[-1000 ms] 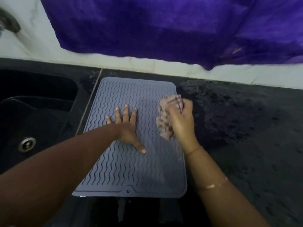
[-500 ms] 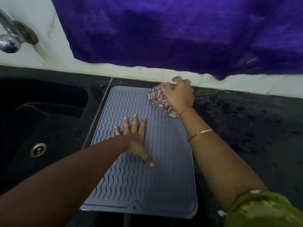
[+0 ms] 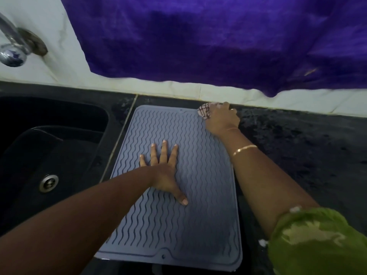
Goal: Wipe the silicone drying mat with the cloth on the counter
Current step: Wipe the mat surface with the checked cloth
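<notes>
A grey-blue silicone drying mat [image 3: 198, 225] with wavy ridges lies on the black counter, right of the sink. My left hand [image 3: 164, 171] rests flat on the mat's middle, fingers spread, holding nothing. My right hand [image 3: 221, 120] is at the mat's far right corner, closed on a pale cloth [image 3: 203, 112] with dark red lines. Only a bunched part of the cloth shows past my fingers; the rest is hidden under the hand.
A black sink [image 3: 65, 147] with a metal drain [image 3: 48, 182] lies to the left. A chrome tap [image 3: 12, 48] sticks out of the white wall. A purple fabric [image 3: 198, 36] hangs above the counter. Black speckled counter [image 3: 307, 155] stretches right.
My right hand has carried the cloth from the mat's right middle up to its far right corner. My left hand has stayed flat on the mat. The camera moved closer.
</notes>
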Tool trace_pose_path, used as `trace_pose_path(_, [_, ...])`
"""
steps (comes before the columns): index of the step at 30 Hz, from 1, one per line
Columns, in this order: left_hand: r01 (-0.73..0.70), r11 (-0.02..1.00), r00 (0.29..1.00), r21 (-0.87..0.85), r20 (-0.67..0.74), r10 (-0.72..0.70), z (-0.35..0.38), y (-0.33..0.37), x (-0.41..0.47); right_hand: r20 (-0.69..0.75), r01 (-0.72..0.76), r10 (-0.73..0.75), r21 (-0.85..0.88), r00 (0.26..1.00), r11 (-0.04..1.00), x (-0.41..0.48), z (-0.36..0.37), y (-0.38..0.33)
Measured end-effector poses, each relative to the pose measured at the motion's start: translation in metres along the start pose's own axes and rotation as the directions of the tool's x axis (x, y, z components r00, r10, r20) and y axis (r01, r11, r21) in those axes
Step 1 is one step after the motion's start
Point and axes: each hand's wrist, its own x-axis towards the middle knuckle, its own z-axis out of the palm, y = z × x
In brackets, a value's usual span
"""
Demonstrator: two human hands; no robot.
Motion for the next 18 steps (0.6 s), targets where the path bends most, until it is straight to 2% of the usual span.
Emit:
trace_pose_path(4, [0.001,1.000,1.000,0.008,0.017,-0.001,-0.002,0.001,0.000,-0.018,0.067,-0.067,-0.006,0.998,0.998,-0.067,0.014,0.000])
trace_pose_path(7, [0.001,1.000,1.000,0.007,0.018,-0.001,-0.003,0.003,-0.001,-0.098,0.008,-0.009,-0.008,0.995,1.000,-0.101,0.032,-0.001])
trace_pose_path(13, [-0.009,1.000,0.999,0.009,0.032,0.009,-0.003,0.001,-0.001,-0.201,-0.072,0.082,0.059,0.976,0.996,-0.029,0.022,0.005])
trace_pose_path(18, [0.013,1.000,0.999,0.003,0.029,-0.013,-0.005,0.004,-0.003,-0.027,-0.187,0.187,0.013,0.982,0.982,0.018,-0.001,-0.008])
